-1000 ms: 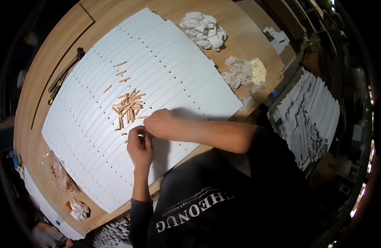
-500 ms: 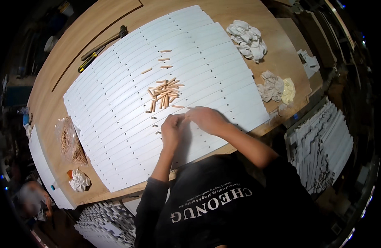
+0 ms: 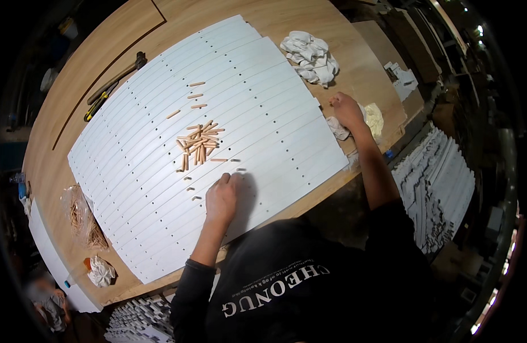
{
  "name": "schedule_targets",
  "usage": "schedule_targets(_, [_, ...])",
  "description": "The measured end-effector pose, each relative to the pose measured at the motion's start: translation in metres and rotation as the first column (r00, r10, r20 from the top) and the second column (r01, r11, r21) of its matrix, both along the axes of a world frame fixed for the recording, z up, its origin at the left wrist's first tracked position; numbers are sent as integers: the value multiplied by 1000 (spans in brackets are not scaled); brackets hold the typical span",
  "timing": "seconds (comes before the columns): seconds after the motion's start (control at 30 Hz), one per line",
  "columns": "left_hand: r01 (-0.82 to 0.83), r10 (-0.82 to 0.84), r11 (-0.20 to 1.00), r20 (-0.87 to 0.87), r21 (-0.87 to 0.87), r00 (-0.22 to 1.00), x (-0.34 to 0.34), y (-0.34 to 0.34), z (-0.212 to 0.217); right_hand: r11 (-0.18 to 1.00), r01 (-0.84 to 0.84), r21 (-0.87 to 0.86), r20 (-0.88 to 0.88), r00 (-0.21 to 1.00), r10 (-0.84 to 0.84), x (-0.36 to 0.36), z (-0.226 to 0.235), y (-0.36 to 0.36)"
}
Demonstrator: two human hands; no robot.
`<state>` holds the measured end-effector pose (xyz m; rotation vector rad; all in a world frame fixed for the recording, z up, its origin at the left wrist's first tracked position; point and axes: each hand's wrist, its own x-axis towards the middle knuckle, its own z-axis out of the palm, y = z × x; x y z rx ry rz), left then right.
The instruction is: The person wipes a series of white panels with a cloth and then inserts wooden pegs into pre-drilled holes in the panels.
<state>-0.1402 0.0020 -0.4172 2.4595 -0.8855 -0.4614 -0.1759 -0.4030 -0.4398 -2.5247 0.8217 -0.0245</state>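
White boards (image 3: 132, 171) with rows of small holes lie side by side on a wooden table. My left hand (image 3: 222, 199) is closed low over them, its fingertips down at the surface; whatever they grip is hidden. Just beyond it lies a pile of wooden dowels (image 3: 199, 142), with a few loose ones farther off. Short dowel ends (image 3: 235, 160) stick up from holes on both sides of that hand. Out to the right, my right hand (image 3: 349, 112) hovers over a crumpled greyish-pink cloth (image 3: 339, 128), fingers bunched, with anything between them too small to make out.
A yellow cloth (image 3: 374, 120) and a white cloth heap (image 3: 310, 57) lie on the right of the table (image 3: 286, 17). A hammer (image 3: 117, 76) and yellow-handled tool (image 3: 96, 107) rest far left. A bag of dowels (image 3: 80, 220) sits left. Another person (image 3: 49, 303) is lower left.
My hands were together at the boards; the right has swung away to the cloths on the right. The left stays at the boards. Dowel ends near it now show in the holes.
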Motion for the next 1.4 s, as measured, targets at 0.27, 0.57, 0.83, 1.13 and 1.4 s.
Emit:
schedule_targets(0.27, [22,-10,994,-115,106,993,13,17,6,962,261,-78,28,965,-260,-5,-44,4])
schedule_targets(0.57, [225,-230,973,235,48,944,0,-1,-32,985,79,-153,-104,990,-96,-1,-44,-20])
schedule_targets(0.83, [303,-303,952,181,30,935,-3,-31,-5,980,53,-191,108,994,-33,-8,-44,-4])
schedule_targets(1.13, [1,9,999,193,-51,981,32,21,19,977,-40,-209,260,961,95,-12,-14,35])
schedule_targets(1.4, [112,-129,991,399,67,908,43,33,-38,991,-93,-99,67,993,100,-5,-37,17])
